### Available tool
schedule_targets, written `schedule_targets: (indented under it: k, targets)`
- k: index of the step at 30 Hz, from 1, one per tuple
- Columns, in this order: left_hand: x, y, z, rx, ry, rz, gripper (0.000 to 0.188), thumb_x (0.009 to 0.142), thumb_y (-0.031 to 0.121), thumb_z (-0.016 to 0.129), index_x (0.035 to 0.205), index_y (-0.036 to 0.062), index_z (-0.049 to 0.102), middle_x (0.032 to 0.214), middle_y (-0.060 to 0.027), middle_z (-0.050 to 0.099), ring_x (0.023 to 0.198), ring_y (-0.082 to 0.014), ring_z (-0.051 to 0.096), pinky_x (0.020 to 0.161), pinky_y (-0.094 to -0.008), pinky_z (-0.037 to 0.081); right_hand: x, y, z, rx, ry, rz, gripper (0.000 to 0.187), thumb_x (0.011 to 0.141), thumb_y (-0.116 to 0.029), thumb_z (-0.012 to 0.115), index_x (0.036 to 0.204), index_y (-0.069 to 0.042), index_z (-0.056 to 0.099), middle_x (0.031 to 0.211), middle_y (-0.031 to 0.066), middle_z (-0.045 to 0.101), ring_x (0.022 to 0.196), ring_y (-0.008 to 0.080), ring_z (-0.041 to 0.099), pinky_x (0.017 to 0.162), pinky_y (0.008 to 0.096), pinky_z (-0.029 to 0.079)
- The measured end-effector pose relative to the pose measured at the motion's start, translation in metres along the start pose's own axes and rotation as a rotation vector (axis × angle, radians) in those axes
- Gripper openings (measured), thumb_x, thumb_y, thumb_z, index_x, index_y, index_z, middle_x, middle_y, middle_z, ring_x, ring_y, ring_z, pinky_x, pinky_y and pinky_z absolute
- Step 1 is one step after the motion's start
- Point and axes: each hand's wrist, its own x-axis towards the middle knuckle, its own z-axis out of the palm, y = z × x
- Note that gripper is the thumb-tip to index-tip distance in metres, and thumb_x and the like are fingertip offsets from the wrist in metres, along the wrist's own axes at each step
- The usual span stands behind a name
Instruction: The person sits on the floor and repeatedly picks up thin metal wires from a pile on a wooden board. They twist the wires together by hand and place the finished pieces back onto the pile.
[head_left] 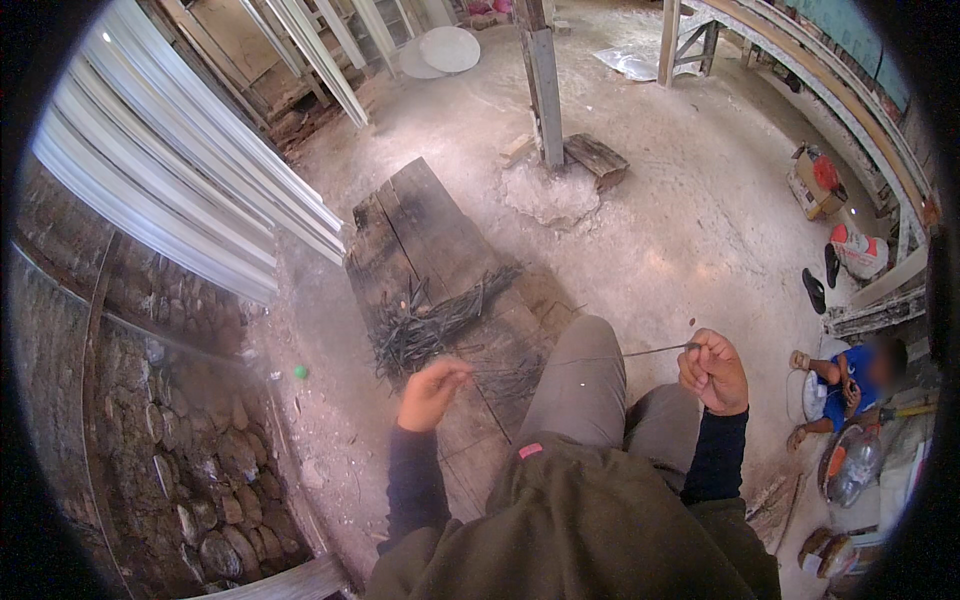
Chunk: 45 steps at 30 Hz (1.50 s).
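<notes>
Both hands [433, 392] pinch a thin dark strand [640, 353] stretched across the lap.
The left thumb and fingertips close on one end and the right hand's [714, 372] on the other, the strand running above the knee; beyond the left hand, a heap of dark strips [440, 318] lies loose on a wooden board [415, 205]; to the right, a round container [834, 458] holds something of clear plastic [859, 468], hard to make out, near a seated person in blue [850, 385]; farther off, a cardboard box [802, 190] has a red bundle [825, 172] in its top.
</notes>
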Motion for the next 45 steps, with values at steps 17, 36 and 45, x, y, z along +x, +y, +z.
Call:
schedule_targets:
  k: [17,36,45]
  targets:
    - [-0.012,-0.002,0.092,-0.557,0.063,-0.361,0.021,0.077,0.013,0.062,0.092,-0.0006,0.057,0.08,-0.0008,0.057,0.065,-0.0043,0.046,0.06,-0.0172,0.035,0.033,0.069,0.056,-0.083,0.207,0.051,0.014,0.08,-0.01,0.054,0.093,-0.005,0.048,0.076,0.0024,0.055,0.07,0.0136,0.056,0.067,0.0248,0.042]
    - [-0.014,0.034,0.111,-0.308,0.165,-0.254,0.017,0.074,0.008,0.063,0.088,-0.001,0.062,0.078,-0.0041,0.061,0.066,-0.0078,0.052,0.059,-0.0196,0.04,0.038,0.121,0.083,-0.123,0.26,0.149,0.007,0.077,-0.006,0.059,0.08,-0.006,0.052,0.075,0.0009,0.056,0.068,0.0062,0.048,0.063,0.0184,0.036]
    - [-0.017,0.036,0.108,-0.216,0.123,-0.203,0.019,0.076,0.01,0.061,0.091,-0.0007,0.062,0.077,-0.0034,0.06,0.067,-0.0082,0.052,0.059,-0.0204,0.041,0.037,0.125,0.081,-0.177,0.281,0.105,0.009,0.077,-0.003,0.058,0.085,-0.002,0.054,0.078,0.0041,0.058,0.073,0.0088,0.054,0.067,0.0206,0.041]
